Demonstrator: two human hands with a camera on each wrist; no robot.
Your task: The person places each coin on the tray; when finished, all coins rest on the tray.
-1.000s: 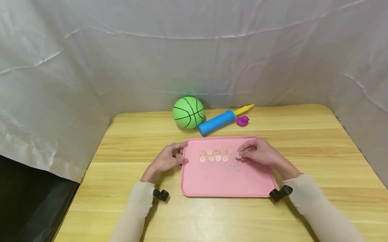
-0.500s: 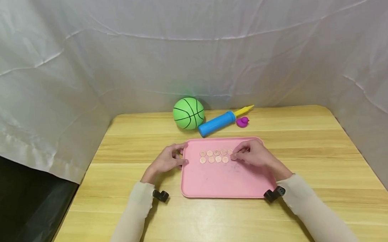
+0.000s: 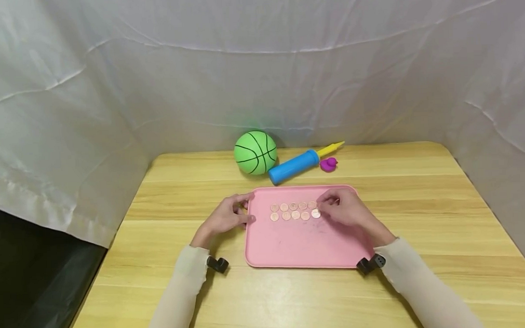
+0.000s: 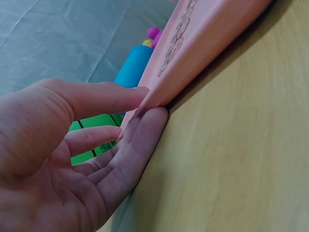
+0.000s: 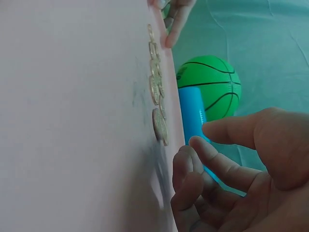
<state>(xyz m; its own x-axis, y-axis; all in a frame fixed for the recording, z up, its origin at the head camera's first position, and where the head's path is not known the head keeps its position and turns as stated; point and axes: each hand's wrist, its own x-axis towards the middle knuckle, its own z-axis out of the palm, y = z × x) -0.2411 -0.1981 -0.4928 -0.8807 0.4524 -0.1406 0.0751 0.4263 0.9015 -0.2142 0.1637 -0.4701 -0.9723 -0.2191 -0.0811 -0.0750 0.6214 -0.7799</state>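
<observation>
On the pink tray [image 3: 287, 247] several copper-coloured coins [image 3: 295, 214] lie flat in two rows. My left hand [image 3: 224, 216] holds the tray's left edge; in the left wrist view its thumb [image 4: 111, 99] lies on the rim and its fingers are against the outer side. My right hand [image 3: 345, 210] hovers just right of the rows, beside the end coin [image 3: 316, 214] of the near row. In the right wrist view that hand's fingers are loosely bent with nothing between them, and the end coin [image 5: 160, 125] lies apart from them on the tray.
Behind the tray are a green ball [image 3: 255, 153] with black lines, a blue hand pump [image 3: 294, 166] with a yellow nozzle, and a purple rubber duck [image 3: 328, 165]. A wooden table [image 3: 267, 304] bears everything. Pale cloth [image 3: 260, 87] hangs behind and at both sides.
My right hand has moved left with a coin, set it at the right end of the near row and let go of it. The left hand has stayed on the tray's edge.
</observation>
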